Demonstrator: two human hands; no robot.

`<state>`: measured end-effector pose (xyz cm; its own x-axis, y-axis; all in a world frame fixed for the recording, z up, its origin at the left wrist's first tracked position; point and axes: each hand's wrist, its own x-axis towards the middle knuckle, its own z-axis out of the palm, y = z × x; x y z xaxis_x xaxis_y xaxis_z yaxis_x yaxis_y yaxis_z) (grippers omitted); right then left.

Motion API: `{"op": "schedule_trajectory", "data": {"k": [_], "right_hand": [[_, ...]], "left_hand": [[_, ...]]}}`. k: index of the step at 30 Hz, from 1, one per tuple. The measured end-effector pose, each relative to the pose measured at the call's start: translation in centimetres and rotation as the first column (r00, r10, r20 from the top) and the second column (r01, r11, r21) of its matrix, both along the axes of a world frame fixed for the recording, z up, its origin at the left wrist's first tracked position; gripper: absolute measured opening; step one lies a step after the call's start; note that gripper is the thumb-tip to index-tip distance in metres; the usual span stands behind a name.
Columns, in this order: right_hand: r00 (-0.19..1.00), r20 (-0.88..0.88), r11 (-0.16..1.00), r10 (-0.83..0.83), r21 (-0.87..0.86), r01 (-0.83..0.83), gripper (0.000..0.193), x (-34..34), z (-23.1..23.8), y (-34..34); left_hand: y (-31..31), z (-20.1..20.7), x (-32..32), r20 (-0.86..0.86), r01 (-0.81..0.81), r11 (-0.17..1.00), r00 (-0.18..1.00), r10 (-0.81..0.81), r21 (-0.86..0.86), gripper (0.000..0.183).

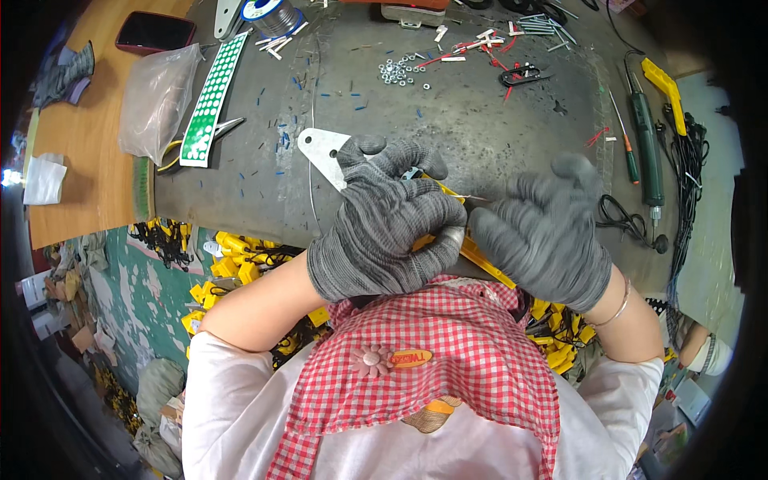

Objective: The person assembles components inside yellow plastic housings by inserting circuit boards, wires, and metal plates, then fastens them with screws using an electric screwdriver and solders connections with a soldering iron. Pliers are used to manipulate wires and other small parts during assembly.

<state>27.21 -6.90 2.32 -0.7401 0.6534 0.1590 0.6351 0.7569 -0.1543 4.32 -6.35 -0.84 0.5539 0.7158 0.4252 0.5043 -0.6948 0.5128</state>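
Left gloved hand (392, 228): fingers curled narrow, holding. Right gloved hand (548, 228): blurred, fingers partly spread; cannot tell whether it holds anything. Yellow elongated housing (493, 266): in the left, nearer hand; long axis slants from far-left to near-right. Thin wire-like piece (478, 198): between both hands.

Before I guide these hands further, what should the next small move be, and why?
Probably bring the right hand to the thin strand: it juts toward that hand, while the left hand grips the yellow part. Blur hides the right fingers' exact pose.
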Motion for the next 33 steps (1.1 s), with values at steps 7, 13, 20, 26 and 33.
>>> {"op": "schedule_trajectory", "data": {"k": [7, 13, 20, 26, 33], "right_hand": [[0.963, -0.257, 0.997, -0.081, -0.03, 0.076, 0.027, -0.5, -2.2, 0.2], [0.945, -0.252, 0.928, -0.21, -0.355, 0.112, 0.036, -0.3, -2.3, 0.4], [0.674, -0.515, 0.831, -0.529, -0.473, 0.291, 0.027, 0.9, 1.4, 1.8], [0.588, -0.597, 0.833, -0.546, -0.315, 0.454, 0.054, 2.9, -0.7, 14.0], [0.308, -0.917, 0.92, -0.253, -0.13, 0.369, 0.028, 3.6, -2.8, 27.8]], "left_hand": [[-0.8, 0.0, 0.4, -0.194, -0.001, 0.949, 0.979, 0.065, 0.314, 0.028], [-2.4, -1.4, -1.4, -0.379, 0.124, 0.852, 0.921, 0.092, 0.508, 0.038], [1.2, 0.4, -6.7, -0.247, 0.026, 1.0, 0.969, -0.026, -0.001, 0.053], [3.0, -0.6, -7.5, -0.325, 0.113, 0.99, 0.936, -0.134, -0.083, 0.063], [-3.6, 1.8, -10.0, -0.229, 0.124, 0.979, 0.96, -0.16, -0.163, 0.026]]}}
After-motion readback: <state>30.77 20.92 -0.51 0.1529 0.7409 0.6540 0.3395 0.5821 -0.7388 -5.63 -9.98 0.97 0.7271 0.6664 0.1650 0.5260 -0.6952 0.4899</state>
